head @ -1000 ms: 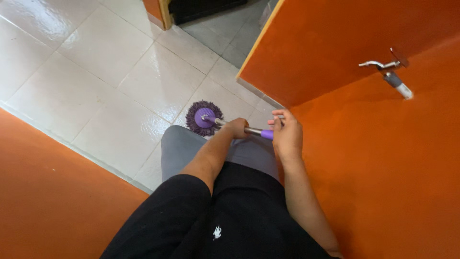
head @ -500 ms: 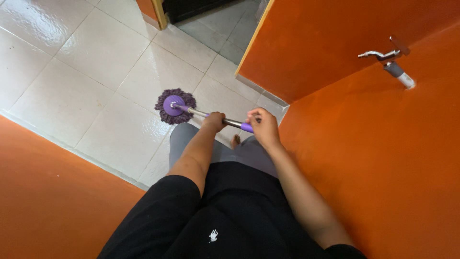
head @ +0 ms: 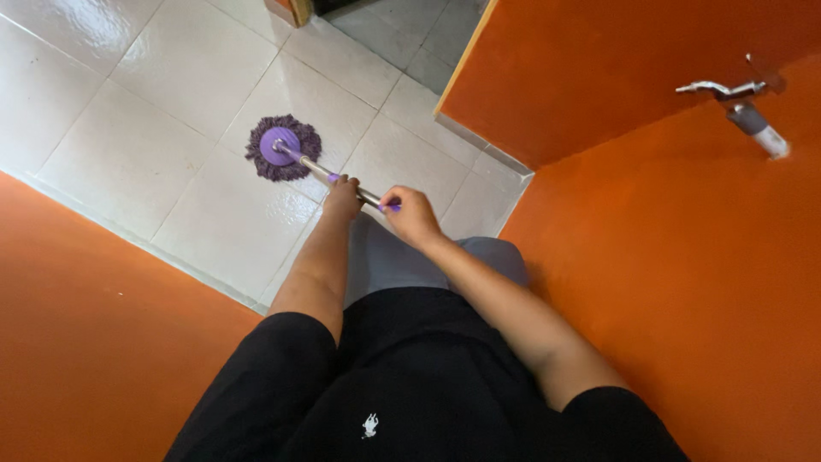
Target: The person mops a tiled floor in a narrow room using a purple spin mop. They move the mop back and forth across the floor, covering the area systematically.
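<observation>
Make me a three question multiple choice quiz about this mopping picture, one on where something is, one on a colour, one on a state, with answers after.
1. Where is the mop head?
A. on the white tiled floor
B. in a bucket
C. leaning on the wall

2. What colour are the walls?
A. blue
B. orange
C. green

3. How is the mop handle held?
A. by one hand
B. by nobody
C. by both hands

Answers: 1 A, the mop head lies flat on a tile. 2 B, both side walls are orange. 3 C, the left hand and right hand each close around it.
</observation>
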